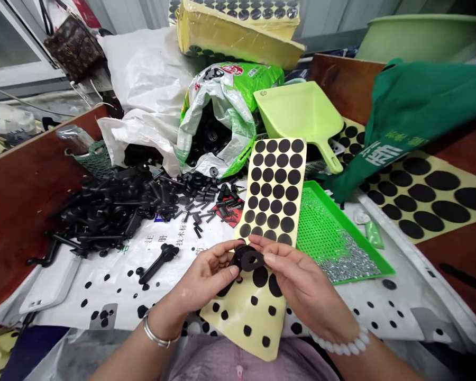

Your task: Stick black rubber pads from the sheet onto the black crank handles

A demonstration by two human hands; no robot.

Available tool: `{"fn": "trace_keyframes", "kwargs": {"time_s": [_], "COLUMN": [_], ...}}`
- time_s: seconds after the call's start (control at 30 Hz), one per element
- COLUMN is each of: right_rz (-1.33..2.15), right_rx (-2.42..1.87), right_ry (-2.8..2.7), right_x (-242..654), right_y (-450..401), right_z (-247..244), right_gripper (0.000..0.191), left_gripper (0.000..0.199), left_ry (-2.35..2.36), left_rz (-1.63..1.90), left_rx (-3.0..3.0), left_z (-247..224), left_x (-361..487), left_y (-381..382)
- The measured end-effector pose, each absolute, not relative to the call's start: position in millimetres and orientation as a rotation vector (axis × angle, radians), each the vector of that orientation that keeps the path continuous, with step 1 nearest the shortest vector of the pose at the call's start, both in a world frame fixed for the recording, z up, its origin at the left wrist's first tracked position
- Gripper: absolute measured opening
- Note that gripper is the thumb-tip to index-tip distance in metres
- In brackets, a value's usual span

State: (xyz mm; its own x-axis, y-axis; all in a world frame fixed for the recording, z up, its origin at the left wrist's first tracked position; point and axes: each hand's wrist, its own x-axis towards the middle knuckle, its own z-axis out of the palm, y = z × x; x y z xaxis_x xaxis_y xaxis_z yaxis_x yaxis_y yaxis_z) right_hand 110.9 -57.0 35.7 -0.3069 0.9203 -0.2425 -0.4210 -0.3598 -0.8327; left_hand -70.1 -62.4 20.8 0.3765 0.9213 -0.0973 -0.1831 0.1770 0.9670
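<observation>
My left hand (206, 272) is closed on a black plastic part, mostly hidden by the fingers. Between finger and thumb, my right hand (301, 278) pinches a black ring-shaped pad (246, 261) with a hole in it, right against that part. Beneath both hands lies a long yellowish sheet (257, 325) of round black stickers; its near end has bare backing with a few small black dots. A single black plastic part with a rounded head (158, 263) rests on the white covering left of my hands.
A heap of black plastic parts (115, 206) fills the left, with small black pegs (198, 211) beside it. Behind stand an open green-white bag (238, 132) and a light green dustpan (297, 114). At right sits a green tray (321, 233) with small metal pieces; a white box (49, 280) lies left.
</observation>
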Motion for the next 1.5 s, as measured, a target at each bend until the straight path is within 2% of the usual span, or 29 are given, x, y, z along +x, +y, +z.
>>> {"fn": "trace_keyframes", "kwargs": {"time_s": [0.37,0.73,0.93,1.5], "right_rz": [1.871,1.860,1.795,1.759], "right_rx": [-0.962,-1.010,-1.027,-1.028], "right_ry": [-0.792,-0.836,-0.889,-0.953], "right_x": [110,110,109,106], "right_y": [-57,-56,-57,-57], "right_z": [30,26,26,23], "right_gripper": [0.029,0.029,0.018,0.017], "left_gripper": [0.047,0.048,0.048,0.047], "left_ry": [0.818,0.857,0.937,1.040], "left_rz": [0.931,0.909,0.913,0.920], "left_rx": [1.183,1.167,1.199,1.253], "left_z": [21,22,22,23], "left_x": [-73,-71,-71,-66], "left_y": [-67,-69,-70,-71]}}
